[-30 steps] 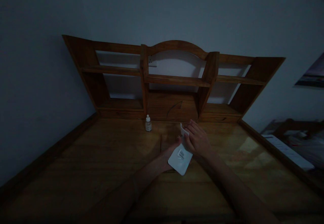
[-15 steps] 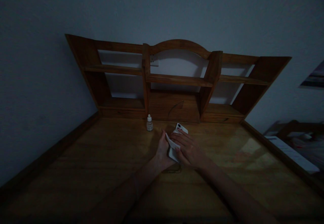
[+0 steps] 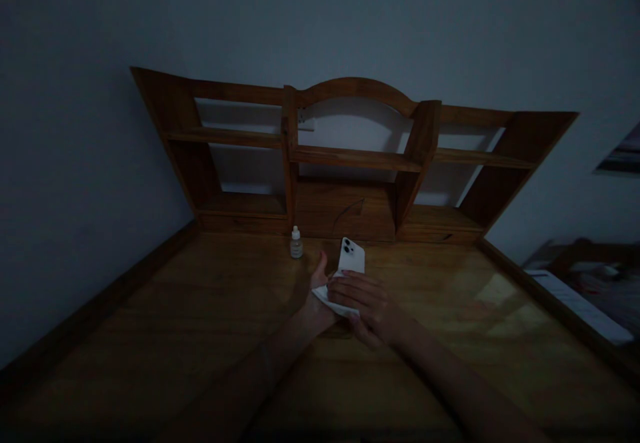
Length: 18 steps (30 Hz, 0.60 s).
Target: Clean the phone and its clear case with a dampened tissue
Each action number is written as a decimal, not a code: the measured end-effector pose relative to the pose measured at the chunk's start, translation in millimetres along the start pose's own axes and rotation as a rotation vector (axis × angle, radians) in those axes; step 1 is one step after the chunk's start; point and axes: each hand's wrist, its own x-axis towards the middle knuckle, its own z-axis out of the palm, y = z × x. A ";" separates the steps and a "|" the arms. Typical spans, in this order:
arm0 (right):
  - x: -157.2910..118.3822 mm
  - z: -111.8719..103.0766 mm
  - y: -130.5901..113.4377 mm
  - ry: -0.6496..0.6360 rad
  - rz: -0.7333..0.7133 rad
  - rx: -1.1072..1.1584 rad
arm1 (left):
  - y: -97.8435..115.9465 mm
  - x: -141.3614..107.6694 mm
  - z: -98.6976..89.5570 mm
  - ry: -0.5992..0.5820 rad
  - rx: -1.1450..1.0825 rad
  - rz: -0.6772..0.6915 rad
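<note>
A white smartphone stands tilted above the desk, its back with the dual camera facing me. A white wipe wraps its lower part. My left hand holds the phone from beneath, with the thumb raised beside it. My right hand lies across the wipe, fingers pressing it against the phone. The lower end of the phone is hidden by the wipe and fingers. A small translucent dropper bottle stands on the desk just left of the phone.
A wooden desk top with raised side edges spreads around my hands. A wooden hutch with shelves stands at its back, and a wall socket shows through it. A bed with a white strip lies beyond the right edge.
The white pouch with a barcode label seen earlier is gone from view. The phone has risen more upright, showing more of its back, and the wipe has shifted down its lower end.
</note>
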 end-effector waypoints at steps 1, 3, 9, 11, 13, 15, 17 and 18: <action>-0.7 0.4 2.9 -0.006 0.022 -0.026 | -2.3 0.6 1.6 0.007 -0.005 0.015; -2.4 -0.4 9.9 -0.006 0.087 -0.084 | -7.5 2.1 5.5 0.028 -0.003 0.048; -11.7 -14.2 35.4 0.076 0.289 -0.192 | -19.3 2.7 17.8 -0.006 0.179 -0.182; -15.6 -18.3 42.8 0.093 0.371 -0.176 | -21.5 1.5 16.8 0.001 0.275 -0.225; -19.2 -20.2 48.2 0.123 0.453 -0.140 | -23.4 0.6 12.2 0.028 0.363 -0.209; -21.9 -19.7 51.3 0.166 0.527 -0.108 | -24.9 0.4 6.2 0.063 0.432 -0.185; -24.2 -17.8 52.2 0.202 0.584 -0.087 | -25.8 0.8 1.5 0.085 0.471 -0.189; -25.4 -16.5 52.1 0.218 0.615 -0.075 | -26.0 1.2 0.2 0.092 0.477 -0.188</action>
